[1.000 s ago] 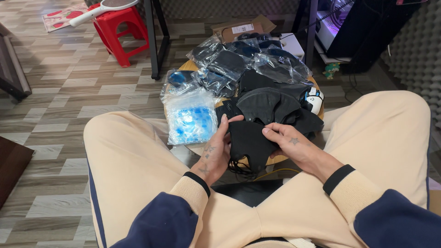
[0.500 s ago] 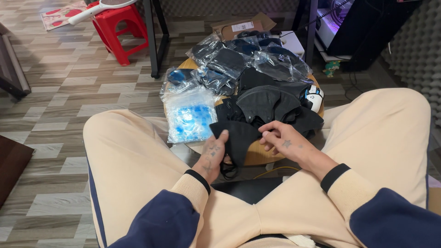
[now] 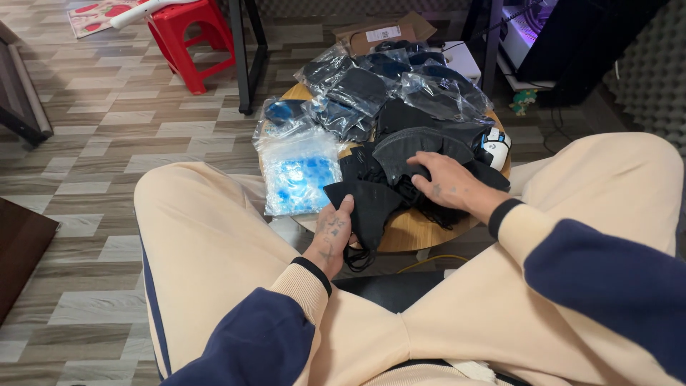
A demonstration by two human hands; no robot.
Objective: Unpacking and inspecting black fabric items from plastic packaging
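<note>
A small round wooden counter (image 3: pixel 407 232) stands on a grey wood-pattern floor (image 3: pixel 107 143), piled with bagged black masks (image 3: pixel 357 86). The left hand (image 3: pixel 330 232) pinches a black face mask (image 3: pixel 368 204) at the counter's near edge; the right hand (image 3: pixel 446 182) rests open on the loose mask pile (image 3: pixel 414 146). A red stool (image 3: pixel 193 36) stands beyond.

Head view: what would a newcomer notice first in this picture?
Probably the heap of black face masks on the small round wooden table, between the person's knees. The left hand pinches one mask at the table's near edge; the right hand rests on the heap. A bright red stool stands far left.
</note>
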